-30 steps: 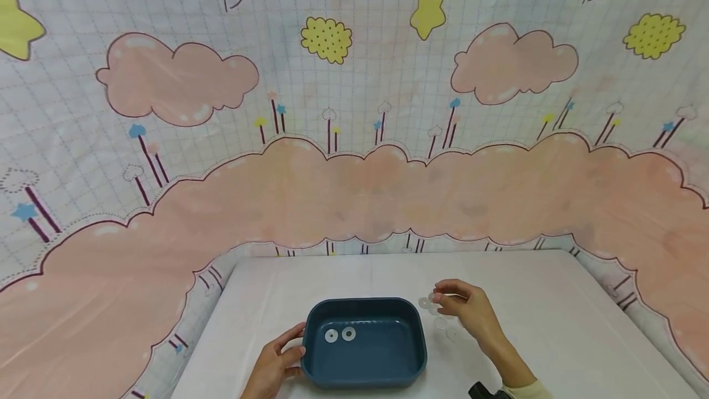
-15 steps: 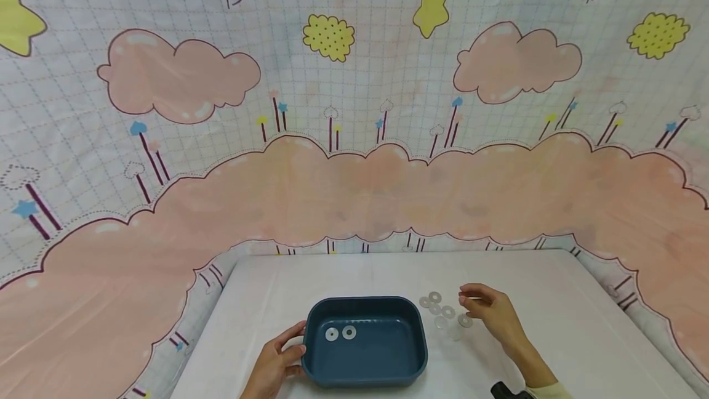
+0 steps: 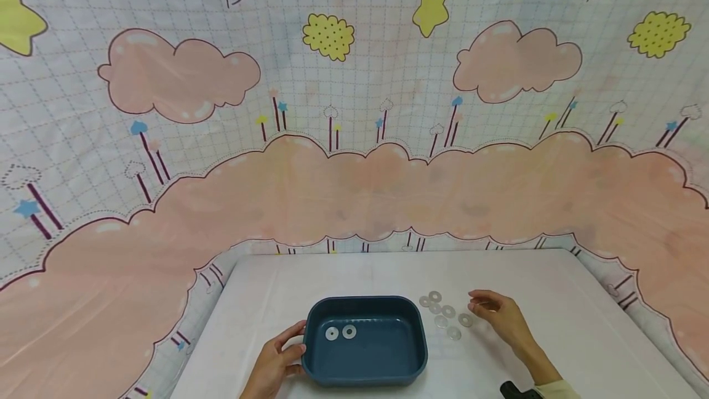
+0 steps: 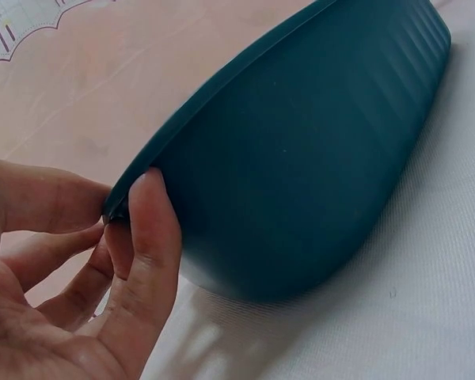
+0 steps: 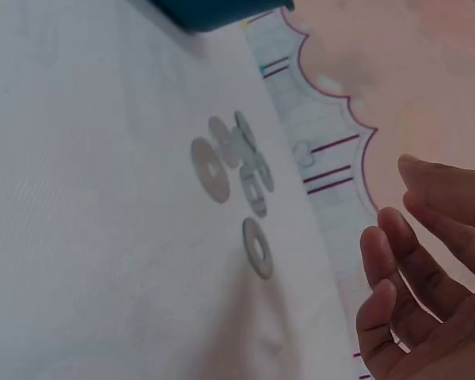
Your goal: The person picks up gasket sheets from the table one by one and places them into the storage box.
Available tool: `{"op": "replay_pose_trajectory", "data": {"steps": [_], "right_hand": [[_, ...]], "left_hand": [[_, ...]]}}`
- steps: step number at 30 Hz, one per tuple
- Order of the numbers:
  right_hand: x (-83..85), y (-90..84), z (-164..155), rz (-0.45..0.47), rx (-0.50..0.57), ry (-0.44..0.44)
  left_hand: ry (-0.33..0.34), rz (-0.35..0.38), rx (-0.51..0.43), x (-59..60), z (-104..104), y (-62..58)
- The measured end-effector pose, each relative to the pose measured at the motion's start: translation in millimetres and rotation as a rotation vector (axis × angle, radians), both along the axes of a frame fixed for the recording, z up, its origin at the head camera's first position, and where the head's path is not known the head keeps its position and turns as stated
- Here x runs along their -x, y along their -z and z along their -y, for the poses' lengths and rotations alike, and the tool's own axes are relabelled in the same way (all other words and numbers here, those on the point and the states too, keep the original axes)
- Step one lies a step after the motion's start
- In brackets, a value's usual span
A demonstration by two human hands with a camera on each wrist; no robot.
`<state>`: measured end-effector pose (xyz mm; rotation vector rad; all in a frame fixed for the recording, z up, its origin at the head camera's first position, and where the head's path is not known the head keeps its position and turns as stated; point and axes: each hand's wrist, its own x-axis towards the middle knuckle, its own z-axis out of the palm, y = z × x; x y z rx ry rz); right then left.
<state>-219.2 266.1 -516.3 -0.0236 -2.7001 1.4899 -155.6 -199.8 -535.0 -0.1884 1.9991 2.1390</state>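
Note:
My left hand [image 3: 275, 358] pinches the left rim of a dark blue rectangular bin [image 3: 371, 362] standing on the white table. In the left wrist view the thumb [image 4: 152, 229] lies against the bin's outer wall [image 4: 285, 158], with other fingers at its rim. Two washers [image 3: 345, 332] lie flat inside the bin, towards its back left. Several thin metal washers [image 3: 435, 310] are scattered right of the bin, some touching or overlapping. My right hand [image 3: 504, 319] hovers just right of them. Between its thumb and bent fingers nothing shows in the right wrist view, where the nearest washer [image 5: 249, 229] lies apart.
The white tabletop [image 3: 354, 273] extends to both sides and behind the bin. A patterned cloth [image 3: 354, 202] with pink clouds hangs behind the table. A black device [image 3: 517, 390] sits at the right wrist beside a pale sleeve [image 3: 556, 390].
My right hand has moved right, off the scattered washers, so more of them show. The left hand and bin stay in place, and the same two washers lie inside.

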Motion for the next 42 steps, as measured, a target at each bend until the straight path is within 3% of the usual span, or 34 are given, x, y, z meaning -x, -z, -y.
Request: {"op": "replay_pose_trajectory", "data": {"steps": [4,16,23,42], "right_hand": [[1.4,7.5,-3.1,0.007,-0.064,-0.006],[10.5,33.0,-7.8,0.015,-0.112,-0.003],[14.0,37.3,-6.9,-0.026,-0.176,-0.022],[12.1,44.5,-3.7,-0.014,-0.265,-0.015]], "left_hand": [[-0.001,0.000,-0.001,0.1,0.3,-0.1],[0.013,-0.010,-0.005,0.6,1.1,-4.0],[-0.003,-0.005,-0.007,1.4,0.1,-5.1],[-0.005,-0.008,0.010,-0.8,-0.8,-2.8]]}}
